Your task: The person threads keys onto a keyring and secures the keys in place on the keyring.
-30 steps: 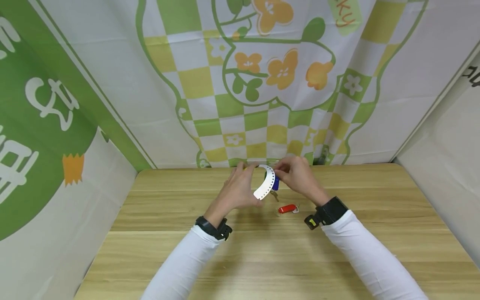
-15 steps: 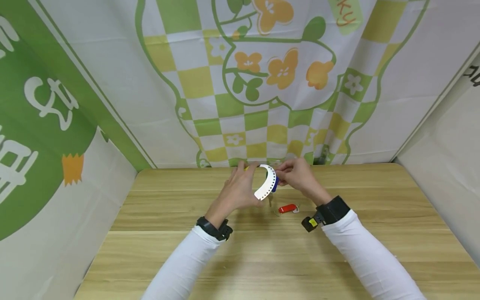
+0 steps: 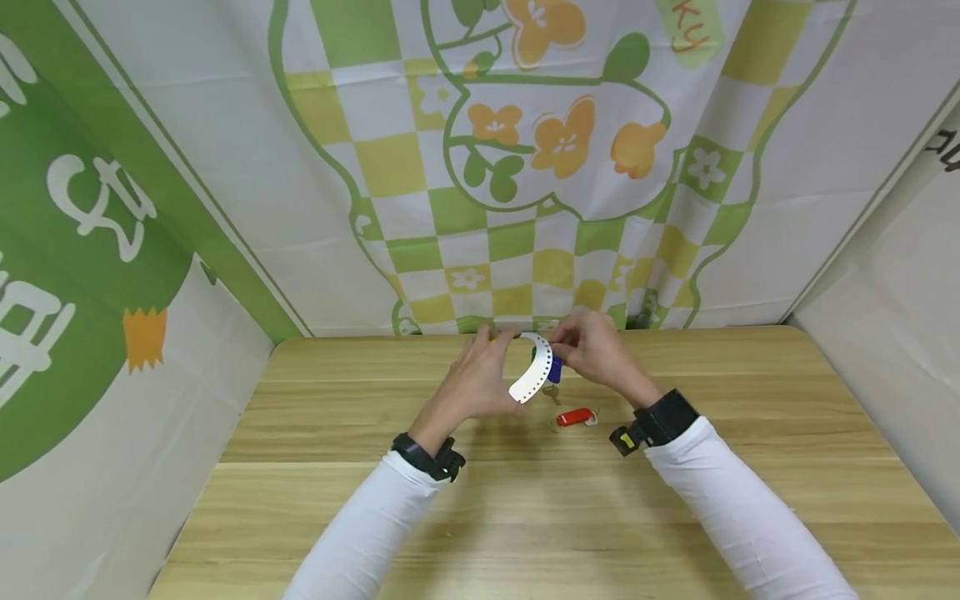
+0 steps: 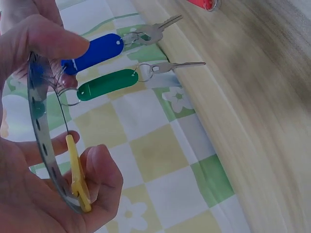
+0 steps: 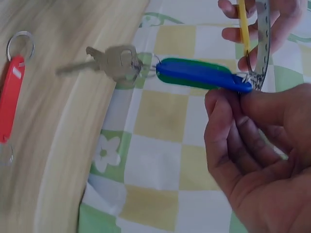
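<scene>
My left hand [image 3: 480, 375] grips a curved metal strip with a row of holes [image 3: 535, 373], its fingers by the yellow clasp [image 4: 77, 174] at one end. From a thin wire of this holder hangs a green key tag [image 4: 108, 84] with a key [image 4: 182, 65]. Beside it is a blue key tag [image 4: 97, 52], also bearing a key [image 4: 153, 34]. Right by the strip, my right hand [image 3: 596, 350] pinches the ring end of the blue key tag [image 5: 194, 73]. The fingertips partly hide that small ring, so whether it is around the wire I cannot tell.
On the wooden table [image 3: 480, 517], just below the hands, lies a red key tag [image 3: 575, 417] with metal rings at its ends. A patterned curtain [image 3: 480, 250] hangs behind the table's back edge. White side panels [image 3: 885, 275] stand left and right.
The blue key tag and its key swung left, then back right, as my right fingers shifted slightly at the strip. My left hand has stayed almost still; the red tag has not moved.
</scene>
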